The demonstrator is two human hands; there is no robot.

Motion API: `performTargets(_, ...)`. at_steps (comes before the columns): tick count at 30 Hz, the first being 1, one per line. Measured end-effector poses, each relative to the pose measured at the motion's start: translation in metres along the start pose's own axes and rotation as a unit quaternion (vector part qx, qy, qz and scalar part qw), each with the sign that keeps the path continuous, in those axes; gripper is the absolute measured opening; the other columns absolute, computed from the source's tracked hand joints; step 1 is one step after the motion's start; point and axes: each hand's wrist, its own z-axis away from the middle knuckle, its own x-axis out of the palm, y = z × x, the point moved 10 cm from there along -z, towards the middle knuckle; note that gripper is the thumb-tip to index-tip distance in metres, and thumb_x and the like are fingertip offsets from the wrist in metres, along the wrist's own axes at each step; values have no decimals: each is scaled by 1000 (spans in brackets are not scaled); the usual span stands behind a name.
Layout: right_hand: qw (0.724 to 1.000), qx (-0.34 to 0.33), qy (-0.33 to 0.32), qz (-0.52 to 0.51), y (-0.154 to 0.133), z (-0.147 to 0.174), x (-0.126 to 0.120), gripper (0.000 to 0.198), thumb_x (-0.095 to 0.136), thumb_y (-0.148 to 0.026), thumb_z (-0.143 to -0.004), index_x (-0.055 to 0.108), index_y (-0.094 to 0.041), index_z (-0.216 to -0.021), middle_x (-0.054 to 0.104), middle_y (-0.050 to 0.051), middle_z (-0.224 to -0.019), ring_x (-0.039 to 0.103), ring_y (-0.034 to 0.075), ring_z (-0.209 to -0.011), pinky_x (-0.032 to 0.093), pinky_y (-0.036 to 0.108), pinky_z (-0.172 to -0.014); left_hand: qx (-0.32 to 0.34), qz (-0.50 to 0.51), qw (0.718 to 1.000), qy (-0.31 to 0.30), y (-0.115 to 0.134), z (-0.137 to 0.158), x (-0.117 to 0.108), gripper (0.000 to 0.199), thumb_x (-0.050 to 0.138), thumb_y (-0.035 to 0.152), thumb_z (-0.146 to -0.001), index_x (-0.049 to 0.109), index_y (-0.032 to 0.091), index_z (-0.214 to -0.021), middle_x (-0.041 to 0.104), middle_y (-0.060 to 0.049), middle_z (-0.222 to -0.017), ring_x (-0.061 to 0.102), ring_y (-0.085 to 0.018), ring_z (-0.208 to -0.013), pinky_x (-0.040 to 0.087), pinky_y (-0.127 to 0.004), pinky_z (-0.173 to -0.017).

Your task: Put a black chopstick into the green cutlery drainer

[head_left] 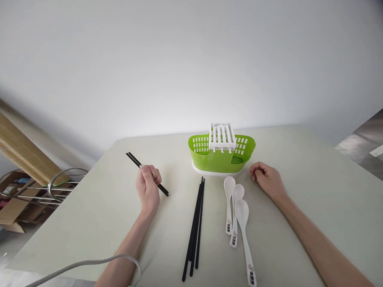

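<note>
My left hand (148, 186) is wrapped round a pair of black chopsticks (133, 159), held at a slant above the left part of the table. My right hand (267, 179) rests on the tabletop with its fingers curled in and nothing visible in them. It lies just right of a green cutlery basket (214, 161) that has slotted sides, a white base and a white slotted holder (222, 138) across its middle. In front of the basket lie several more black chopsticks (195, 225) in a loose bundle. Three white spoons (241, 211) with printed handles lie to their right, bowls pointing at the basket.
The pale table (98, 203) meets a white wall (167, 71) at its back edge. A grey cable (86, 263) crosses over my left forearm. On the floor at the left are a metal rack (55, 189) and an open cardboard box (14, 211).
</note>
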Motion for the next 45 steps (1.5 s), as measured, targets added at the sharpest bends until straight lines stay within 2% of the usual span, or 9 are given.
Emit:
performTargets(9,1000,-6,2,7,-3,2,-1,19,45,-23,-75,63,-25,-74,64,-2,-62,58,18,-61,43,31,-65,-10,-22,1000,-8,-7,5,3,52,47,68,-102,45,22,-77,31,6,-63,28,-9,-49,23,-25,-46)
performTargets(19,1000,-3,2,1,-4,3,-2,18,46,-22,-75,64,-25,-75,64,-2,-62,58,18,-60,43,30,-64,17,-62,997,-30,3,8,7,50,40,64,-106,50,22,-81,46,3,-61,39,-10,-49,31,-25,-46)
performTargets(24,1000,0,1,4,-3,3,-2,18,46,-22,-76,64,-25,-75,64,-2,-62,58,18,-60,44,30,-64,14,-26,999,-29,1,7,8,46,44,63,-105,50,22,-85,45,4,-62,42,-9,-48,35,-24,-46)
performTargets(31,1000,-5,-3,10,-3,3,-1,18,46,-22,-76,64,-25,-75,65,-2,-63,58,19,-61,43,30,-64,10,-22,999,-39,1,8,11,48,47,65,-103,50,22,-81,48,4,-62,44,-10,-47,35,-24,-45)
performTargets(45,1000,-4,-2,6,-3,3,0,18,46,-24,-74,64,-25,-74,65,-2,-62,58,19,-61,43,32,-65,25,-85,993,-80,0,7,16,49,42,64,-105,49,22,-81,52,2,-60,46,-11,-50,37,-26,-52)
